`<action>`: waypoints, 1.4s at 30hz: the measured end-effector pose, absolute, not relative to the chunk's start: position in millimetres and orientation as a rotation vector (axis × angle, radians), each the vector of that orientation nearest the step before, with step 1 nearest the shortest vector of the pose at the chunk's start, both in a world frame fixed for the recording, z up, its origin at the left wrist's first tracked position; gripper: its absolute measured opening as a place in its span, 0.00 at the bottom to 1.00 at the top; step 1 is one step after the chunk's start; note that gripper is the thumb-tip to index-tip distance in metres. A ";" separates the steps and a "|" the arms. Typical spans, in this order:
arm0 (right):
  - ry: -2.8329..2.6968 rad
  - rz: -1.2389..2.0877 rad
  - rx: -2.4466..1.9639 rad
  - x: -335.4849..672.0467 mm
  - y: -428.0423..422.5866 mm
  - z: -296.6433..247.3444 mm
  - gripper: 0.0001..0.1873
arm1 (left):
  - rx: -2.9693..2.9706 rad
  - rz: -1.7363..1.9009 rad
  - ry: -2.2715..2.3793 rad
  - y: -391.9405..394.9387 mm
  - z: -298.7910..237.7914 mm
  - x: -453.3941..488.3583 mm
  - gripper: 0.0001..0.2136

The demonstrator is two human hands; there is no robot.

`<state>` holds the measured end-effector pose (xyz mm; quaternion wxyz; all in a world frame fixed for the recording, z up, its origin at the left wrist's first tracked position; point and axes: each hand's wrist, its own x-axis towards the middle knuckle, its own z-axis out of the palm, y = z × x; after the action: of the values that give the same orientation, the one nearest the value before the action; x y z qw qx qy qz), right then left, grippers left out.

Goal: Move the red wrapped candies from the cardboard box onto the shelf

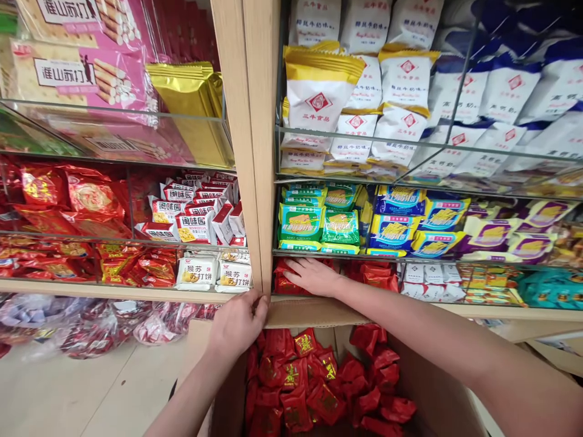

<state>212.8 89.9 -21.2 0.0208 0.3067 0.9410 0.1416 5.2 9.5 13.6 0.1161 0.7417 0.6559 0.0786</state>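
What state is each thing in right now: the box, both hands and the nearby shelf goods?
Cardboard box: open at the top.
Boxed red packets: loosely heaped.
Left hand: fingers curled, at the box's far edge.
Right hand: open, reaching into the bottom shelf.
Green packets: stacked.
Gold packets: leaning.
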 end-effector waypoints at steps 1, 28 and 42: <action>2.911 0.432 0.982 213.1 90.2 -21.3 0.19 | 2.170 0.226 1.926 9.4 13.8 5.4 0.14; 2.935 0.130 1.051 240.6 118.9 -39.7 0.24 | 2.161 0.235 1.968 8.5 11.5 5.6 0.14; 2.825 -0.313 1.012 238.6 131.2 -29.4 0.23 | 2.153 0.231 1.963 8.4 13.3 6.6 0.14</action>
<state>238.6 131.2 -29.4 0.0621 0.3347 0.9346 -0.1034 6.6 8.4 13.3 0.1095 0.7323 0.6675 0.0785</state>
